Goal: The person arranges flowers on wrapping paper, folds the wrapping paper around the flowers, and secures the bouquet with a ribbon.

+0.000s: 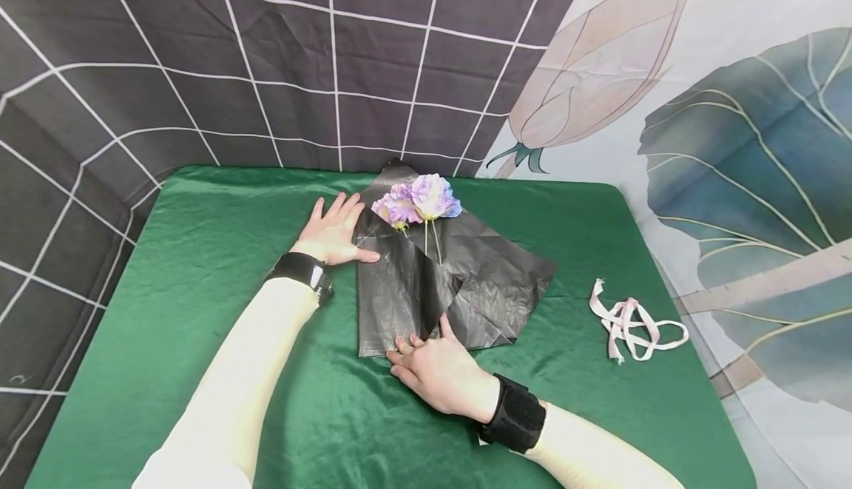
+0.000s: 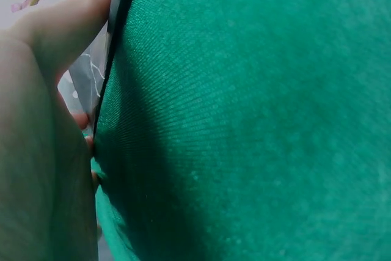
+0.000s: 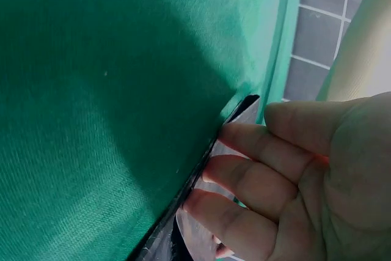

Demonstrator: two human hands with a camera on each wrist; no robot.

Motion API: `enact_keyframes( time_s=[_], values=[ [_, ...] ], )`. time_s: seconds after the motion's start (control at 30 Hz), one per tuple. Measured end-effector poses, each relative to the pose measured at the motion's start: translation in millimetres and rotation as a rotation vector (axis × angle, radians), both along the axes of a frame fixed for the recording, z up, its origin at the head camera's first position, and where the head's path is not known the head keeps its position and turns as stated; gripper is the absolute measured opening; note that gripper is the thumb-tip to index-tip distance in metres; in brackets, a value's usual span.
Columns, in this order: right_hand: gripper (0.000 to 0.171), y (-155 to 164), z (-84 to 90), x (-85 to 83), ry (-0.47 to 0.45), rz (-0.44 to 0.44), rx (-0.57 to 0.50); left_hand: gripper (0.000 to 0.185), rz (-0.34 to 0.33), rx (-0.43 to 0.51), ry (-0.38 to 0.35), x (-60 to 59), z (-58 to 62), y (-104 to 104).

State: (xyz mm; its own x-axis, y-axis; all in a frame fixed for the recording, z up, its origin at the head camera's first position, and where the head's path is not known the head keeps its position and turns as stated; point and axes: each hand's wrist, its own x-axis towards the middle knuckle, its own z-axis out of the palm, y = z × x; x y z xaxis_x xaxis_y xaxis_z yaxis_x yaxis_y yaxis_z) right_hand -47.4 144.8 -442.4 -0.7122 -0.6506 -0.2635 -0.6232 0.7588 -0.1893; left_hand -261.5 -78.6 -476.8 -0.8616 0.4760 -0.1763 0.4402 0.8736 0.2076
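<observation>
A sheet of black wrapping paper (image 1: 495, 282) lies on the table, its left side folded over to the right. Two pale purple flowers (image 1: 433, 197) rest on it, the lower stems hidden under the fold. My left hand (image 1: 333, 234) lies with fingers spread at the paper's upper left edge, the thumb resting on the fold. Near the bottom edge, my right hand (image 1: 442, 374) presses on the folded paper with its fingers extended. In the right wrist view, the fingers (image 3: 244, 178) touch the paper's edge.
A tangled pale pink ribbon (image 1: 639, 330) lies on the right side of the green-covered table (image 1: 220, 252). Behind the table hangs a dark grid-patterned cloth (image 1: 279, 45), and a floral cloth (image 1: 752, 178) hangs at the right.
</observation>
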Motion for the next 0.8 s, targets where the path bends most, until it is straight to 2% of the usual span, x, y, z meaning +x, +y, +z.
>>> enact_keyframes(
  time_s=[0.13, 0.27, 0.37, 0.6, 0.7, 0.8],
  values=[
    [0.038, 0.5, -0.5, -0.3, -0.018, -0.04, -0.015, 0.114, -0.016, -0.033, 0.032, 4.8, -0.7, -2.1],
    [0.036, 1.5, -1.4, -0.6, -0.025, -0.062, -0.03, 0.106, -0.077, -0.037, 0.076, 16.7, -6.0, -3.8],
    [0.036, 1.6, -0.9, -0.5, -0.017, -0.06, -0.031, 0.103, -0.148, -0.019, 0.103, 34.9, -8.2, -5.2],
    [0.037, 0.1, 0.6, 0.8, -0.027, -0.06, -0.026, 0.104, -0.36, 0.033, 0.175, 91.6, -11.6, -2.6],
    [0.037, 1.4, -0.9, 0.0, -0.038, -0.062, -0.036, 0.103, -0.483, 0.081, 0.17, 107.6, -15.8, -0.7],
    [0.037, 3.0, -1.6, -0.6, -0.049, -0.069, -0.055, 0.101, -0.578, 0.119, 0.14, 115.0, -16.6, 0.5]
  ],
)
